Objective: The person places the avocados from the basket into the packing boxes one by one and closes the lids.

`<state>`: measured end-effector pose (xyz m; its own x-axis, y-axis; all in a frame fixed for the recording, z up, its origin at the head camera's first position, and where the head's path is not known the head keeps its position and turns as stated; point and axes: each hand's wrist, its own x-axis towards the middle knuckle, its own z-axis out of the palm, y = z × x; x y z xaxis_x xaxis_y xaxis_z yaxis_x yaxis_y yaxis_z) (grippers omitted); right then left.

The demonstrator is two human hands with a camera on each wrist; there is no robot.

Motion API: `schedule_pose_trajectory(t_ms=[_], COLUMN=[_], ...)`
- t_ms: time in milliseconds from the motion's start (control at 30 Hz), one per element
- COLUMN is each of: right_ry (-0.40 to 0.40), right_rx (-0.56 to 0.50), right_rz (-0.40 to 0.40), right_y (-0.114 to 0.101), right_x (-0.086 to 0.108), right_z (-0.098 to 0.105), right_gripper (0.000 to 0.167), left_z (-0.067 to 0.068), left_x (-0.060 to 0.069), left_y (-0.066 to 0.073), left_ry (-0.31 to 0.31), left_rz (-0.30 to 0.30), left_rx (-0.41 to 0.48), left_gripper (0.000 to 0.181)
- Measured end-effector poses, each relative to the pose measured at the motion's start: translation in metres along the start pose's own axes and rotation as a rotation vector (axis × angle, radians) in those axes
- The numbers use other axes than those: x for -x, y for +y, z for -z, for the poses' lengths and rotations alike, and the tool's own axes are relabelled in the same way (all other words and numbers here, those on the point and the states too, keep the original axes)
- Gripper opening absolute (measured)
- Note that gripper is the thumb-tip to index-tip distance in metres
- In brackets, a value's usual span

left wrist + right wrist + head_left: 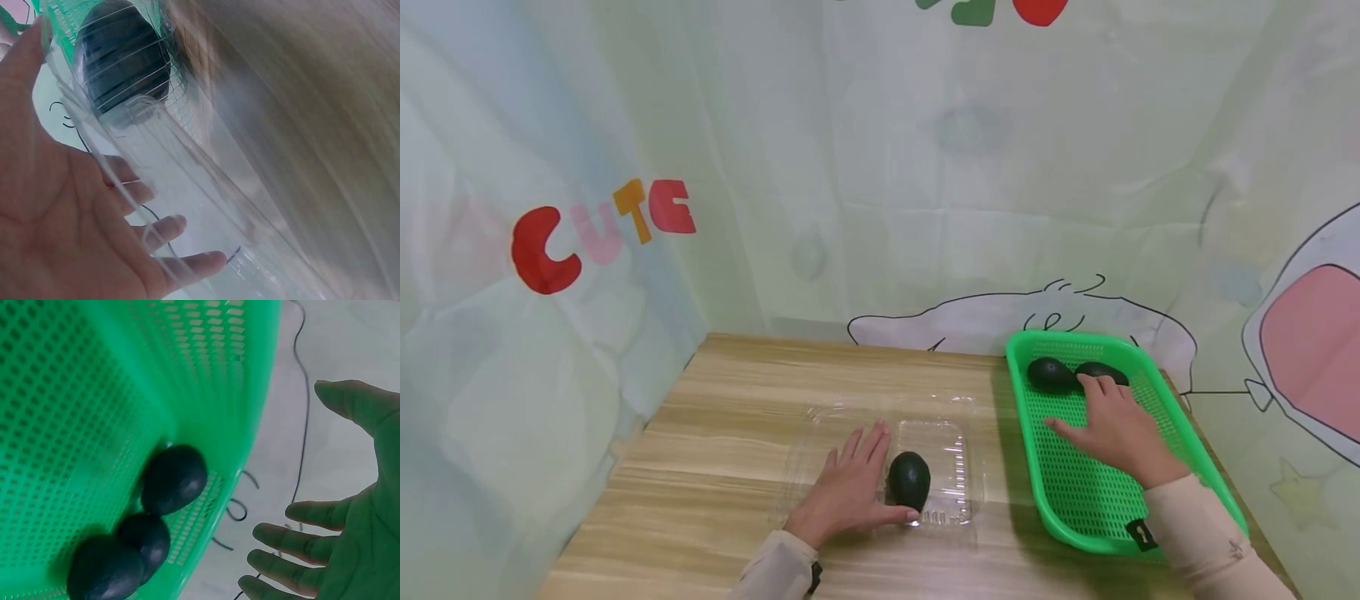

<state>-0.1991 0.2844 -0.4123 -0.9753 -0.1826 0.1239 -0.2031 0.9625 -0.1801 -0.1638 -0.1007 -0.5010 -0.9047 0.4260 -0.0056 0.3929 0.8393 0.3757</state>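
Observation:
A dark avocado (909, 481) sits in the right part of a clear plastic clamshell container (928, 432) on the table. My left hand (842, 493) rests on the container with fingers spread, its thumb along the near edge by the avocado. Through the ribbed plastic, the left wrist view shows the same avocado (122, 59). My right hand (1116, 433) reaches over the green basket (1033, 467), fingers extended and fingertips at a dark avocado (1101, 368). Beside it lies another avocado (1049, 375). Three avocados (175, 479) cluster at the basket's end in the right wrist view.
The wood-grain table (715, 417) extends left of the container. A printed fabric backdrop (887, 167) encloses the back and sides, touching close behind the basket. A black tag (1141, 534) is on the basket's near rim.

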Motion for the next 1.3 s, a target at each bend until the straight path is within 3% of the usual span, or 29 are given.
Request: schedule_pose_trajectory(t_ms=[433,767,1300], right_ry=[-0.092,-0.141,-0.116], right_rx=[0.013,0.037,0.038], right_rz=[-0.019,-0.059,-0.082], right_y=[0.042,0.063,0.083], right_x=[-0.015,-0.025,-0.035], right_z=[0.000,-0.008,-0.026], right_gripper=[0.095,0.099,0.091], left_z=[-0.001,-0.001,0.001], left_x=[-0.001,-0.002,-0.001], left_y=[-0.001,-0.001,0.000], left_ry=[0.013,0.007,-0.004], left_rz=[-0.011,-0.011,-0.003], left_rx=[-0.014,-0.013,-0.002], left_gripper=[0.124,0.125,0.125])
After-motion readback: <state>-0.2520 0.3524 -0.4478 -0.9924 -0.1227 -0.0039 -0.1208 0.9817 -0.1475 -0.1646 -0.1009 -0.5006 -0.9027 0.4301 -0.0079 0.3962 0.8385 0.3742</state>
